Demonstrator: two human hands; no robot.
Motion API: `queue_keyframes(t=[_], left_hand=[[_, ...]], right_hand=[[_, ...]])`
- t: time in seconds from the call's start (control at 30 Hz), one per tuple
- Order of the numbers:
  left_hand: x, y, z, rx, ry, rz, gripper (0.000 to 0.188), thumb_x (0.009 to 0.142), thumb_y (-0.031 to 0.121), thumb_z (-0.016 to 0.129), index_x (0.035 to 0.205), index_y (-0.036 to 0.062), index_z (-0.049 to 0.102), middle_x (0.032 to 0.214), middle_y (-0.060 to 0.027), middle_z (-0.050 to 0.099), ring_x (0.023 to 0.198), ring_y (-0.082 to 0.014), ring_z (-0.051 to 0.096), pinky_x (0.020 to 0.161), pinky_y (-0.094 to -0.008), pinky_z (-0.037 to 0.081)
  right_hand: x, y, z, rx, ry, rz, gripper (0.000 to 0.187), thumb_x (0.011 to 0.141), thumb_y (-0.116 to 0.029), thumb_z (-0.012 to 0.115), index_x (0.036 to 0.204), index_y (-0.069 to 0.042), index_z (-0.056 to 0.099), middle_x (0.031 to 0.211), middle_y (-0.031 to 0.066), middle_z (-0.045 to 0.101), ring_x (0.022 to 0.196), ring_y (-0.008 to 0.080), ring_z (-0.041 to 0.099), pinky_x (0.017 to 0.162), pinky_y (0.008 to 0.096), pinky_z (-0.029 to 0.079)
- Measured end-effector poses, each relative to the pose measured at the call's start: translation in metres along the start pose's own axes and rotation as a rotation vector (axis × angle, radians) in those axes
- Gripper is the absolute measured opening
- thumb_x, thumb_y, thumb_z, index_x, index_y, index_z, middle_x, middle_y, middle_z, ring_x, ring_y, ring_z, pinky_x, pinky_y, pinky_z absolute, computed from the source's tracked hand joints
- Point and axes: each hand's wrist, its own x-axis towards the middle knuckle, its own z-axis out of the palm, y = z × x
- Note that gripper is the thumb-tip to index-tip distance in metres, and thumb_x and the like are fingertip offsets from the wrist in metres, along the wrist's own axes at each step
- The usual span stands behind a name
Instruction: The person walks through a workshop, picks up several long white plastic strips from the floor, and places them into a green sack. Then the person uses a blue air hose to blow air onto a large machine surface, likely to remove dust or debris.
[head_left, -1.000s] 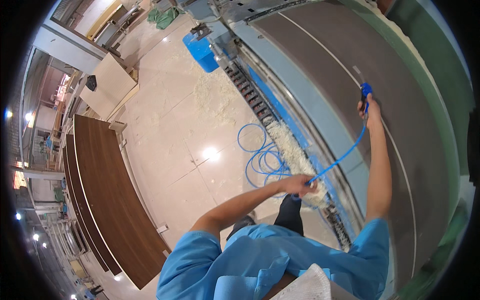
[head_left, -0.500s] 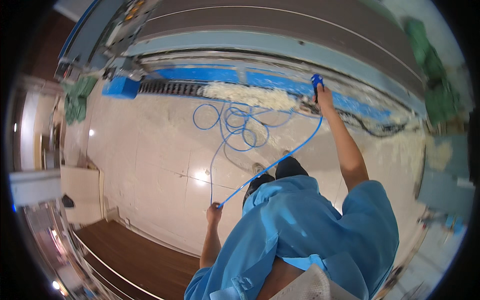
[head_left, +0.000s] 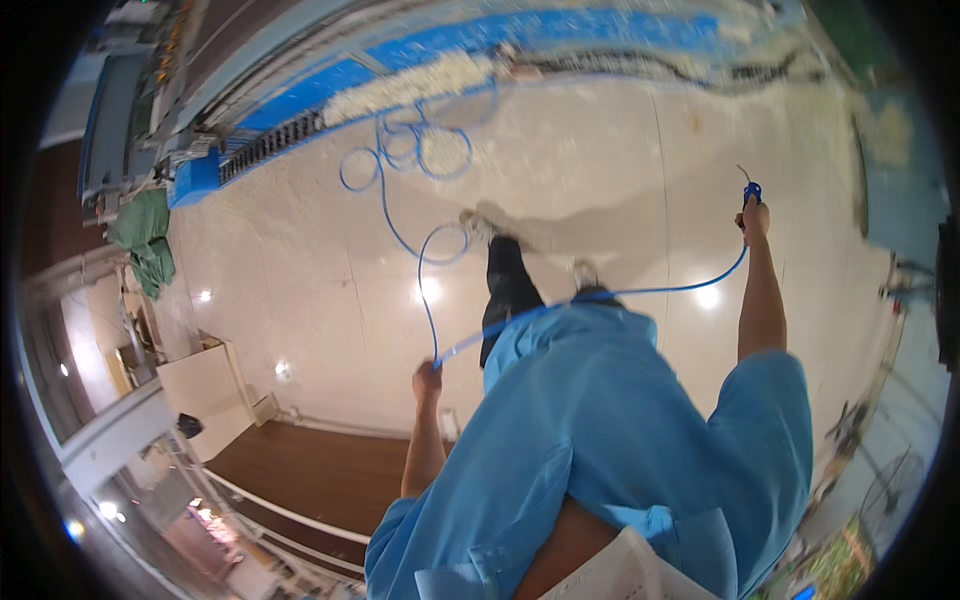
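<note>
My right hand (head_left: 756,220) is wrapped round the grip of a blue air blow gun (head_left: 752,190), held out to the right over the floor. Its thin bent nozzle points away from me. From the gun a blue air hose (head_left: 670,290) sags across in front of my body to my left hand (head_left: 427,382), whose fingers are closed on it. Beyond that hand the hose runs up the floor into loose loops near the machine.
Along the far side stands a long machine with a blue rail (head_left: 300,98) and a heap of pale, fluffy waste (head_left: 410,88). A green cloth bundle (head_left: 143,240) lies at the left. Brown boards (head_left: 310,470) sit near left, and a fan (head_left: 890,487) near right.
My right hand has swung the blow gun from the machine's rail out to the right. My body has turned and stepped rightward. The hose loops have been drawn out along the floor.
</note>
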Motion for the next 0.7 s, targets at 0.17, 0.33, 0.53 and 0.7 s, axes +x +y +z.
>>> queue_keyframes(t=[0.17, 0.33, 0.53, 0.7], left_hand=[[-0.033, 0.076, -0.006, -0.09, 0.007, 0.251, 0.023, 0.089, 0.025, 0.06, 0.099, 0.008, 0.071, 0.083, -0.013, 0.071, 0.078, -0.0268, 0.07, 0.069, -0.0383, 0.052], [-0.038, 0.144, 0.011, 0.044, -0.153, 0.452, 0.028, 0.093, 0.03, 0.056, 0.101, 0.0069, 0.07, 0.081, -0.0099, 0.071, 0.079, -0.021, 0.068, 0.073, -0.0353, 0.05], [-0.042, 0.213, 0.038, 0.208, -0.157, 0.716, 0.028, 0.094, 0.031, 0.056, 0.103, 0.0075, 0.069, 0.084, -0.0103, 0.07, 0.081, -0.0213, 0.067, 0.074, -0.0352, 0.049], [-0.094, 0.202, 0.106, 0.137, -0.082, 0.791, 0.024, 0.095, 0.025, 0.055, 0.102, 0.0065, 0.068, 0.085, -0.0092, 0.07, 0.081, -0.021, 0.066, 0.075, -0.0353, 0.049]], right_hand=[[-0.084, 0.273, -0.135, -0.132, 0.049, 0.424, 0.047, 0.091, -0.047, 0.052, 0.08, -0.003, 0.063, 0.055, 0.0094, 0.057, 0.043, 0.0226, 0.058, 0.037, 0.0381, 0.042], [-0.203, 0.425, -0.196, 0.32, -0.117, 0.881, 0.047, 0.094, -0.049, 0.053, 0.07, -0.009, 0.054, 0.05, 0.0054, 0.052, 0.035, 0.0183, 0.048, 0.032, 0.0347, 0.033], [-0.255, 0.488, -0.194, 0.175, -0.045, 0.607, 0.04, 0.093, -0.039, 0.052, 0.077, -0.003, 0.058, 0.059, 0.0101, 0.058, 0.045, 0.0206, 0.058, 0.038, 0.0354, 0.042], [-0.287, 0.552, -0.261, -0.4, -0.037, 0.617, 0.046, 0.094, -0.042, 0.045, 0.089, -0.001, 0.066, 0.072, 0.0144, 0.068, 0.059, 0.0255, 0.068, 0.058, 0.0378, 0.053]])
